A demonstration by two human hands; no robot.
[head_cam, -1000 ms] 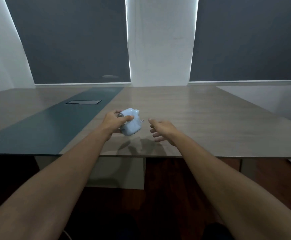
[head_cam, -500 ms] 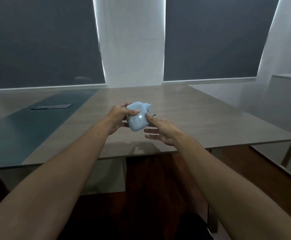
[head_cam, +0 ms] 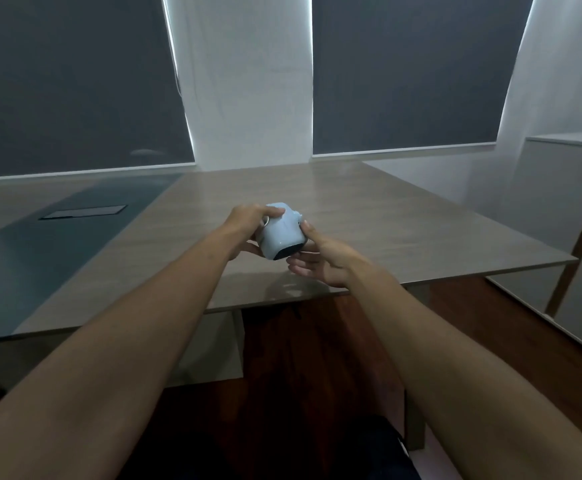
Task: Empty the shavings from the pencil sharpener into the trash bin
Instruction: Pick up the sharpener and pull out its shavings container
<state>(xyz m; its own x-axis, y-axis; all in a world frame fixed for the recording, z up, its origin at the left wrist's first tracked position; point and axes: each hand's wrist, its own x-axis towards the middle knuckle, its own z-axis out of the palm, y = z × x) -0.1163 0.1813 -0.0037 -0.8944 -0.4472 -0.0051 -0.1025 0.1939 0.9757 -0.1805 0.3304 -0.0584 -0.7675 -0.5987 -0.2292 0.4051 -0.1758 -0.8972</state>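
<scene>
A pale blue pencil sharpener [head_cam: 280, 234] is held in the air above the wooden table [head_cam: 403, 230], tilted so that its dark lower end faces me. My left hand [head_cam: 248, 226] grips its top and left side. From the right, my right hand [head_cam: 320, 259] touches it with the index finger on its side and the other fingers spread beneath it. No trash bin is in view.
A dark green inlay with a black cable hatch [head_cam: 83, 212] runs along the table's left part. A white cabinet [head_cam: 566, 216] stands at the right wall. Dark wooden floor [head_cam: 317, 358] lies below the table's near edge.
My right hand has come in from the right and now touches the sharpener. The sharpener has tilted, showing its dark end. The camera has swung to the right.
</scene>
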